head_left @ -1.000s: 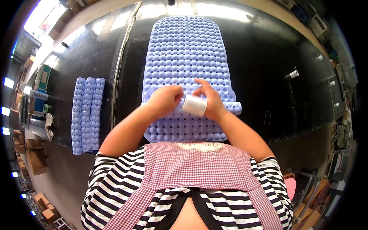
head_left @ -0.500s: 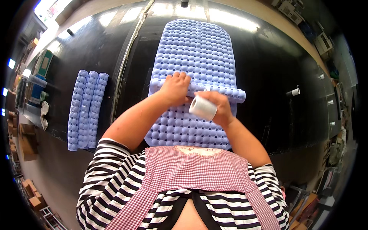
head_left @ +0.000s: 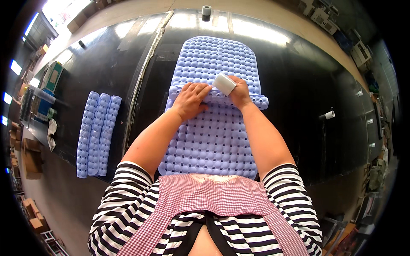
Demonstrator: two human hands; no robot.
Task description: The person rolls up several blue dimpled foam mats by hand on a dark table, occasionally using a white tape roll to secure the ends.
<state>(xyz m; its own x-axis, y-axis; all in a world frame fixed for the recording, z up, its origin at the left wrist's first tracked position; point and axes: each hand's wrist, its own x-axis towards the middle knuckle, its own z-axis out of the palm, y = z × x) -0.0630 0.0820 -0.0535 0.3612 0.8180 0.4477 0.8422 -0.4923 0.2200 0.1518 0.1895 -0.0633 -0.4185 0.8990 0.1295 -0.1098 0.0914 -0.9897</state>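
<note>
A light-blue bubbled bath mat (head_left: 209, 149) lies on the black table in front of me, and another stretch of bubbled mat (head_left: 218, 55) lies beyond it. Between them a rolled-up mat (head_left: 259, 101) runs crosswise. My left hand (head_left: 190, 101) holds this roll, with its fingers over the top and its thumb on the near side. My right hand (head_left: 241, 90) is closed round a roll of clear tape (head_left: 224, 84) just above the rolled mat. The tape's loose end cannot be made out.
Three rolled blue mats (head_left: 99, 134) lie side by side at the table's left. A small white roll (head_left: 329, 115) lies to the right, and another white roll (head_left: 206, 10) stands at the far edge. Boxes (head_left: 52, 77) and a pale cloth (head_left: 52, 132) are on the far left.
My right hand has moved away from me with the tape roll, from the near side of the rolled mat to above it. My left hand's fingers have flattened over the roll.
</note>
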